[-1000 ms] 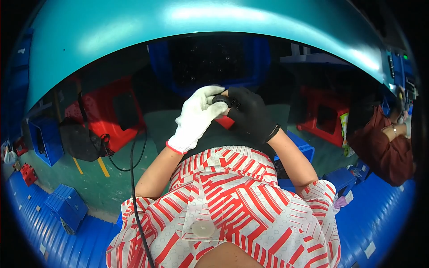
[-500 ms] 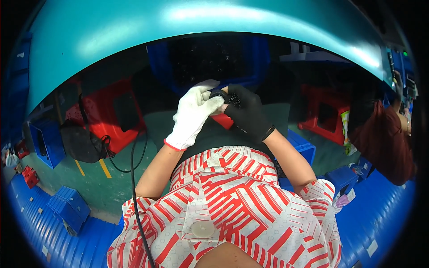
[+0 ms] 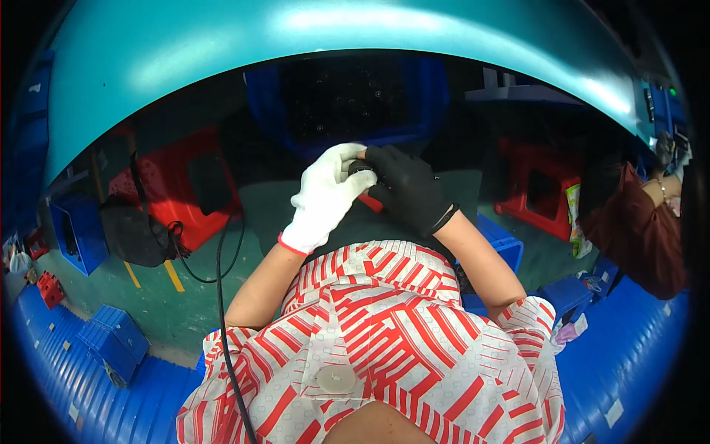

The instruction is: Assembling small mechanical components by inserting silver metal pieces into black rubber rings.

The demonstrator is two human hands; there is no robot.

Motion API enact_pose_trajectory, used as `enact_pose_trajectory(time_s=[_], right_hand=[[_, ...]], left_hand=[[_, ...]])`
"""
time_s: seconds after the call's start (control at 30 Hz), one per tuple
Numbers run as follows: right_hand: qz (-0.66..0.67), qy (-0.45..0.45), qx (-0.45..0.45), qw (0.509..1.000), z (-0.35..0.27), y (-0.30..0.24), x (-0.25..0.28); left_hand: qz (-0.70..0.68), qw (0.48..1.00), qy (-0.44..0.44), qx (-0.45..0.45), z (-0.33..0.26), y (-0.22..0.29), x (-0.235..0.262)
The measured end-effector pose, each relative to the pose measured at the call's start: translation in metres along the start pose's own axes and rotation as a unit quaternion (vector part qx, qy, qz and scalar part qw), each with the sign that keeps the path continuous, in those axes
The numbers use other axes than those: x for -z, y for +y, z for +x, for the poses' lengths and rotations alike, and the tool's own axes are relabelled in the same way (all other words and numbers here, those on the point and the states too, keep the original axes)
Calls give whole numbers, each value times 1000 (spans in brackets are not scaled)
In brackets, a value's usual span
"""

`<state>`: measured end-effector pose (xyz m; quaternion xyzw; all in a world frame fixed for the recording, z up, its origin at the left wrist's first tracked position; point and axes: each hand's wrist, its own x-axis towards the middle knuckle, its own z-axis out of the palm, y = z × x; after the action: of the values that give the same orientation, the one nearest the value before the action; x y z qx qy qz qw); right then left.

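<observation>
the wearer's dress, seen from above. left glove point(image 3: 323, 198): white, with a narrow red edge point(image 3: 292, 246) at the cuff. right glove point(image 3: 410, 189): black, with a thin dark band point(image 3: 446, 218) at the wrist. forearms point(image 3: 260, 287): bare. shirt point(image 3: 429, 333): white, printed with red stripes in blocks of differing angle and with faint rounded outlines; sleeves point(image 3: 529, 318) short, same print. disc point(image 3: 336, 379): round, pale, on the chest. cable point(image 3: 230, 362): black, slender, crossing the shirt's left side.

Teal tabletop point(image 3: 355, 29), red stool point(image 3: 159, 176) at left, black bag point(image 3: 133, 235) beside it, blue crate point(image 3: 115, 337), black cable point(image 3: 221, 311)
</observation>
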<state>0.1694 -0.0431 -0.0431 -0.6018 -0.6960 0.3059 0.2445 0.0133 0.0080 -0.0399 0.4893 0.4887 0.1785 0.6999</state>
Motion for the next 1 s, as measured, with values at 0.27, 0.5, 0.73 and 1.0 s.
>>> enact_pose_trajectory(time_s=[0.27, 0.5, 0.73, 1.0], right_hand=[[-108, -84, 20, 990, 0, 1, 2], [196, 67, -99, 973, -4, 9, -13], [69, -63, -88, 992, 5, 5, 2], [65, -42, -62, 995, 6, 6, 5]], left_hand=[[144, 988, -8, -49, 6, -5, 1], [-62, 997, -25, 23, 4, 8, 4], [-16, 998, -21, 54, 5, 8, 9], [-24, 998, -41, 30, 4, 5, 9]])
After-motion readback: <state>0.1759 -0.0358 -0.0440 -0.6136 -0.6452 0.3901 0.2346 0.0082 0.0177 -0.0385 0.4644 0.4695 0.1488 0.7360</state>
